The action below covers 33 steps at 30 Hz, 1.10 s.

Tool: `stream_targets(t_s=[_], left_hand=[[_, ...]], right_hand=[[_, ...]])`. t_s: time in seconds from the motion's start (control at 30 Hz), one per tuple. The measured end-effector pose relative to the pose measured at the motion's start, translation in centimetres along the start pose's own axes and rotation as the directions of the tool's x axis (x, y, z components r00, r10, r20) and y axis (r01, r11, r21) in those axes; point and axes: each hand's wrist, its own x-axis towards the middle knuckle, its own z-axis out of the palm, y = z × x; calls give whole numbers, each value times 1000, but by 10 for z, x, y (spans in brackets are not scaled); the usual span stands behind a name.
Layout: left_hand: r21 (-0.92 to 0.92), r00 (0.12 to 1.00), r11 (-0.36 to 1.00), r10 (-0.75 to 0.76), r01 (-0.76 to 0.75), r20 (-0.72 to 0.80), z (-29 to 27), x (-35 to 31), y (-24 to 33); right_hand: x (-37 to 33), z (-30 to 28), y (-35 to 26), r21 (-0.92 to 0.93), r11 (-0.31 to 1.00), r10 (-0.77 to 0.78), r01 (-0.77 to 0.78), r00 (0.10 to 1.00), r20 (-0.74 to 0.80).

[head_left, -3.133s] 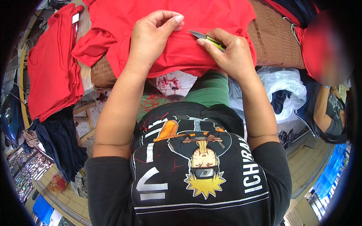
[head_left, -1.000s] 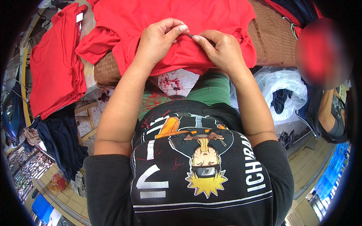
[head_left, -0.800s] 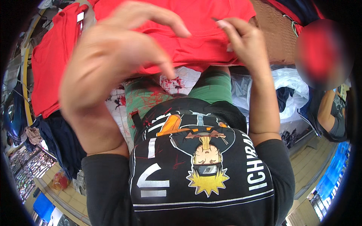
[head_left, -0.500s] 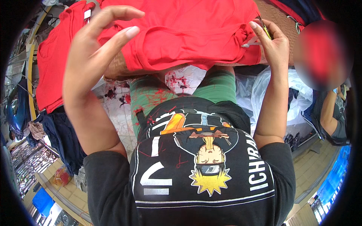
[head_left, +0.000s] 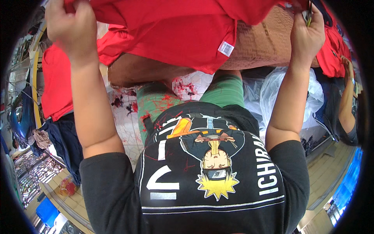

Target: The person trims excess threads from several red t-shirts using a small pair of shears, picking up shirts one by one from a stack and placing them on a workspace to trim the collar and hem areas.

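Observation:
A red garment (head_left: 163, 15) is stretched between my two raised hands at the top edge of the picture. My left hand (head_left: 74, 29) is closed in a fist on its left side. On the other side, my right hand (head_left: 309, 33) pinches the garment's far corner. Small thread snips (head_left: 309, 13), yellowish and dark, are tucked in that same right hand. A white printed tag (head_left: 226, 48) shows on red cloth lying over the brown padded surface (head_left: 265, 43). The garment's upper part is cut off by the frame.
More red cloth (head_left: 56, 84) hangs at the left above dark blue cloth (head_left: 62, 140). A clear plastic bag (head_left: 278, 97) lies right of my legs. Red and dark lint (head_left: 185, 85) litters the tiles. Another person's arm (head_left: 346, 93) is at far right, beside red cloth (head_left: 333, 50).
My left hand, open before, has closed on the red garment. Both hands have moved up and outward, lifting and spreading it. The white tag and more of the brown surface now show.

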Motion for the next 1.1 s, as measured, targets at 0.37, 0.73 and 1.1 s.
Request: stream_targets(t_s=[0.37,0.73,1.1], left_hand=[[18,817,930,-332,367,471,-36,-185,54],[107,742,921,-366,374,561,-39,-164,44],[-473,498,416,55,777,866,-95,29,6]], right_hand=[[-69,-83,133,-508,647,703,-569,703,108],[-42,-38,70,-227,799,595,-557,677,433],[51,-36,-26,477,743,-146,-470,582,800]])
